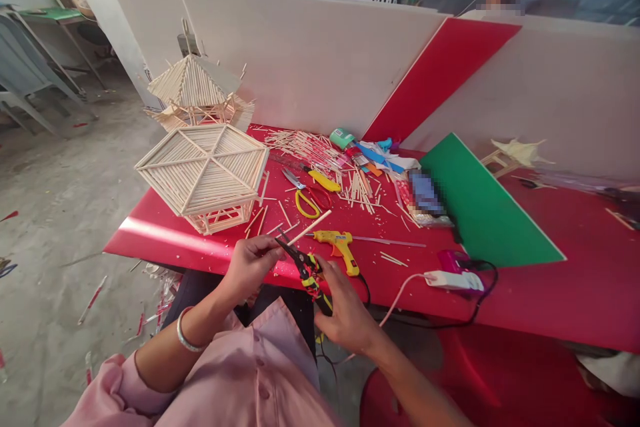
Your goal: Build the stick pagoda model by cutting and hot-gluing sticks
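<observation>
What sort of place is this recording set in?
Likely a craft or model-making workshop: a red table strewn with wooden sticks, stick-built pavilion models, and a glue gun.

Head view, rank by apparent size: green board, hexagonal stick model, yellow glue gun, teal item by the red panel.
1. hexagonal stick model and green board: about alike, not ranked.
2. yellow glue gun.
3. teal item: smallest, though farther from the camera.
</observation>
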A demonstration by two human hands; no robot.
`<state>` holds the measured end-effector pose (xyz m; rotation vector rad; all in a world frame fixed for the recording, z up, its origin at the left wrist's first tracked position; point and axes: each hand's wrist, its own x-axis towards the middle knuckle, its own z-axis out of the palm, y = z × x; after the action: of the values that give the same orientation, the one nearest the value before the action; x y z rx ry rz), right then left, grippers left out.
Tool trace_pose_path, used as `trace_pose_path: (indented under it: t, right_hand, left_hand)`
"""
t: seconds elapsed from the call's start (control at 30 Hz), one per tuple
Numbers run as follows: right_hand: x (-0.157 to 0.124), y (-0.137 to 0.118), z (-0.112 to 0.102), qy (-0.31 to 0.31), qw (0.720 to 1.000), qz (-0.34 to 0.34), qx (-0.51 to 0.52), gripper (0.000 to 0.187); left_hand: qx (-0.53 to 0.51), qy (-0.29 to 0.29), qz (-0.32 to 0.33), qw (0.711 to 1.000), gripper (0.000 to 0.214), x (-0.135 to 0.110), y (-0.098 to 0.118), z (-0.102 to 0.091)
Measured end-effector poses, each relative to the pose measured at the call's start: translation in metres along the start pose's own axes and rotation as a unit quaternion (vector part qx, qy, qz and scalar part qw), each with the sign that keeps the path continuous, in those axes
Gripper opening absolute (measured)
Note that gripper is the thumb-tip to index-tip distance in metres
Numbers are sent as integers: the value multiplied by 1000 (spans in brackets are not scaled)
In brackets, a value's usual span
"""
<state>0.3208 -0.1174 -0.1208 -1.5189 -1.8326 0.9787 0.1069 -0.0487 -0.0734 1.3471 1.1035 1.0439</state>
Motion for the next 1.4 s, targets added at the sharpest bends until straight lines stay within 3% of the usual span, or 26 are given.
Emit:
trace_pose_path:
  t: [0.2,0.33,0.53,0.6,0.63,0.73,0.77,0.8,0.9,0.97,1.03,1.13,1.23,1.33,1.4]
  right_hand:
    - [1,4,1,1,1000,16,-17,88]
    - [2,6,-2,-34,999,38,10,92]
    - [4,-9,-15,-67,983,52,161,83]
    - [2,-14,-18,-118,951,107,266,73]
    - [1,-16,-18,-157,917,134,341,69]
    - [1,-18,-17,-239,776,178,556,58]
    - [2,-17,-16,-241,745,181,595,56]
    - [5,-17,-15,-228,735,183,612,54]
    - [15,-16,-15,-164,772,182,586,56]
    - [20,-16,-16,-175,775,178,580,58]
    - [22,-17,-17,-240,743,175,600,60]
    - [15,-16,-15,-339,674,187,630,64]
    - [4,-11,-9,-384,636,192,642,68]
    - [-7,-10,-9,-389,640,173,640,67]
    - [-14,-14,-14,-360,680,166,617,60]
  left_hand:
    - [-57,-24,-76,995,25,0,-6,-2]
    - [-105,-28,-106,988,33,2,-12,-1]
    - [-22,-13,-53,998,30,4,-13,-5]
    - [-28,-28,-27,999,29,1,-19,-5]
    - [-49,-34,-15,998,29,1,-24,-4]
    - [-67,-27,26,997,28,5,-43,-1]
    - [-35,1,44,998,27,9,-50,0]
    - [7,35,60,998,25,15,-57,1]
    - [102,143,88,980,17,35,-72,5]
    - [137,160,116,971,35,45,-76,9]
    - [131,136,157,969,56,47,-75,13]
    - [6,51,194,980,69,41,-66,16]
    - [-55,-22,169,984,46,30,-57,13]
    - [10,-31,153,988,18,16,-53,7]
    - [66,6,178,982,18,5,-54,2]
